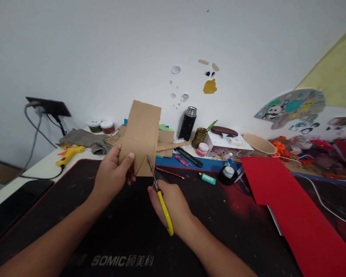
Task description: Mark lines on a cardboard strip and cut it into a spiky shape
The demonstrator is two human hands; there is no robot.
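My left hand point(112, 175) grips the lower left part of a brown cardboard piece point(141, 134) and holds it upright above the black desk mat point(127, 234). My right hand point(168, 202) is closed on yellow-handled scissors point(158, 192). Their blades point up and touch the cardboard's lower right edge, where an angled cut line shows.
A red paper sheet point(288, 204) lies on the right. Behind the cardboard are a black flask point(188, 123), a yellow glue gun point(69, 153), paint jars point(100, 126), a green lighter point(207, 178), a tape roll point(227, 174), pens, a white box and a bowl. A white cable runs at the right.
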